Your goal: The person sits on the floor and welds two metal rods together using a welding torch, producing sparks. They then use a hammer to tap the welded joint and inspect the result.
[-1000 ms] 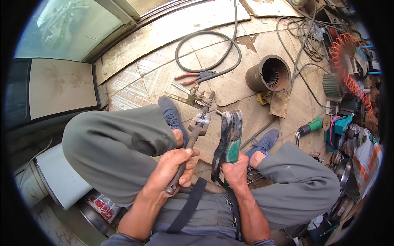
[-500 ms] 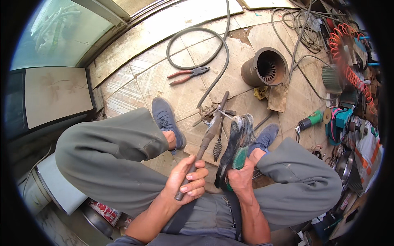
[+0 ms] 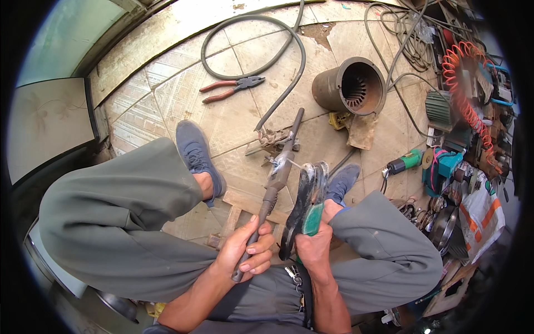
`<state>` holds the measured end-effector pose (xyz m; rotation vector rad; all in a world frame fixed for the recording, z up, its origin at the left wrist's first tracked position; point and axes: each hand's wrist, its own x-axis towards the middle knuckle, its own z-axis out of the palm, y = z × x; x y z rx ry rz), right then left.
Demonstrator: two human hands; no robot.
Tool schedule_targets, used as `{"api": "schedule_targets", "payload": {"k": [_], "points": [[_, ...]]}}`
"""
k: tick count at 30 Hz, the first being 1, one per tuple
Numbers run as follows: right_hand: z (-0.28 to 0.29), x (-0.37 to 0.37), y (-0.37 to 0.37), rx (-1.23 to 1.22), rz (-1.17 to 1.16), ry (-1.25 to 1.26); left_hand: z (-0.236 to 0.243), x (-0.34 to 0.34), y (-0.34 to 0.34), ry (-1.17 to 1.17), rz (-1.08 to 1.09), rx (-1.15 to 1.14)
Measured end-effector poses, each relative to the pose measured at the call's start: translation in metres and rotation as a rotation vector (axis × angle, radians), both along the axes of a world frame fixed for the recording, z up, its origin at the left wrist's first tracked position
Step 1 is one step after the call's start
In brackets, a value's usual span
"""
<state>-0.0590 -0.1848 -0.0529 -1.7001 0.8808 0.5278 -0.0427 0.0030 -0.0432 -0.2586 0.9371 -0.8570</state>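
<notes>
My left hand is closed round the near end of a brown metal rod. A thicker sleeve sits midway along this rod, which slants up and away between my feet. My right hand grips a green and black tool with a curved black edge and pale loops; its kind is not clear. From beside it a thin wire-like rod reaches to the metal rod's sleeve, where a bluish bright spot shows. A clamp on a thick cable lies by the rod's far part. A coiled spring handle is mostly hidden behind the rod.
Red-handled pliers lie on the tiles beside a looped black cable. A hollow metal cylinder rests farther right. A green angle grinder, a teal tool and an orange coiled hose crowd the right side.
The view has shifted, so the floor things appear farther left and higher. The metal rod now covers most of the spring handle. Both hands keep their grips.
</notes>
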Motion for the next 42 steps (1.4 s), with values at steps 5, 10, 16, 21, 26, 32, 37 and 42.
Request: {"api": "schedule_targets", "payload": {"k": [5,10,16,21,26,32,37,42], "points": [[0.007,0.009,0.005,-0.014,0.034,-0.011,-0.003,-0.001,0.002,0.0,0.011,-0.012],[0.008,0.012,0.006,-0.007,0.029,0.01,-0.003,-0.001,0.003,-0.01,0.012,-0.006],[0.008,0.01,0.005,-0.028,0.047,0.042,-0.002,0.0,0.002,-0.015,-0.011,0.026],[0.007,0.008,0.005,-0.018,0.038,0.067,0.0,0.002,0.001,-0.039,-0.085,0.094],[0.005,0.006,0.005,-0.024,0.045,0.046,0.004,0.007,-0.003,-0.1,-0.202,0.203],[0.01,0.009,0.006,-0.026,0.028,0.111,0.005,0.008,-0.005,-0.12,-0.244,0.247],[0.007,0.008,0.005,-0.028,0.053,0.1,0.006,0.009,-0.005,-0.13,-0.24,0.246],[0.007,0.007,0.005,-0.053,0.071,0.094,0.006,0.008,-0.005,-0.131,-0.242,0.242]]}}
